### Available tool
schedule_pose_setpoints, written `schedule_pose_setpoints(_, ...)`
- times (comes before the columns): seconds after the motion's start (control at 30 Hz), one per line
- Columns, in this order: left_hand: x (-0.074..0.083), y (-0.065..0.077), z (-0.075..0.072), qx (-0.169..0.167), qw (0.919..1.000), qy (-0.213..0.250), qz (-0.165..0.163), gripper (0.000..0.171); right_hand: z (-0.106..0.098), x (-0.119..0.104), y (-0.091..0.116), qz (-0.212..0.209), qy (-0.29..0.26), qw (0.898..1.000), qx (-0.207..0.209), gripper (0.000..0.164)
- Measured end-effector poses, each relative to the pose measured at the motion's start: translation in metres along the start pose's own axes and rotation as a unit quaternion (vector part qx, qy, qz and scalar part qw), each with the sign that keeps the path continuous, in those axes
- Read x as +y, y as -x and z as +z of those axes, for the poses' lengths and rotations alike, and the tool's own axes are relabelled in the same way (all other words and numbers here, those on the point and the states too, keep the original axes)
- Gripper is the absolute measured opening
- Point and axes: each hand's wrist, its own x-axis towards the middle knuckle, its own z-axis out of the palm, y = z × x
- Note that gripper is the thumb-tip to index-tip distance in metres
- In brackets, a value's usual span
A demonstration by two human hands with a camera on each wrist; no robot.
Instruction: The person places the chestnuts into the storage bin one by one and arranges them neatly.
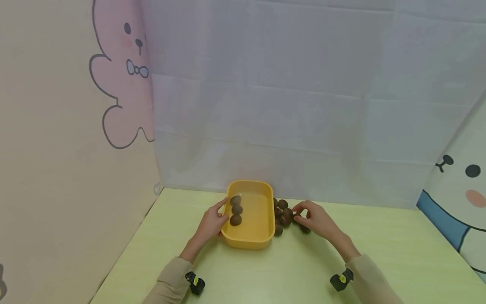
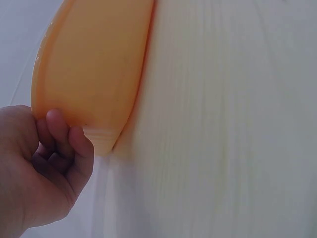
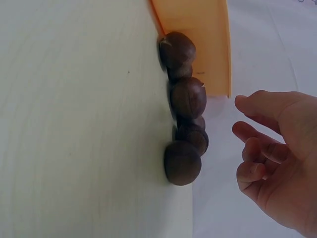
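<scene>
My left hand (image 1: pixel 209 223) grips the left rim of a yellow plastic tub (image 1: pixel 248 244), its fingers curled at the edge in the left wrist view. Inside the tub, three brown chestnuts (image 1: pixel 236 220) lie in a row along the left side. Against the tub's right wall, several more chestnuts (image 1: pixel 285 220) sit heaped on the table. My right hand (image 1: pixel 318 219) hovers at the right end of this heap, fingertips close to the chestnuts. The right wrist view shows its thumb and forefinger apart with nothing between them, beside a dark, round chestnut (image 3: pixel 182 162).
The pale yellow-green table (image 1: pixel 243 274) carries the tub near its back edge. Behind it hangs a whitish cloth (image 1: pixel 303 126). Side panels bear cartoon animals, a pink one (image 1: pixel 127 97) at left and a white one at right.
</scene>
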Motion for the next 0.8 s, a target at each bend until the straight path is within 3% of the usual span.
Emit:
schedule_pose_setpoints(0.3, 0.000, 0.001, -0.002, 0.004, 1.0000, 0.001, -0.001, 0.065, 0.001, 0.016, 0.012, 0.033, -0.005, 0.999, -0.008, 0.023)
schedule_pose_setpoints(0.63, -0.002, -0.003, 0.005, -0.006, 1.0000, -0.001, 0.002, 0.066, 0.000, 0.036, 0.029, 0.042, -0.002, 0.999, 0.007, 0.026)
schedule_pose_setpoints(0.8, -0.002, -0.003, 0.004, 0.000, 1.0000, 0.002, -0.004, 0.066, 0.001, 0.039, 0.032, 0.040, -0.025, 0.999, -0.008, 0.034)
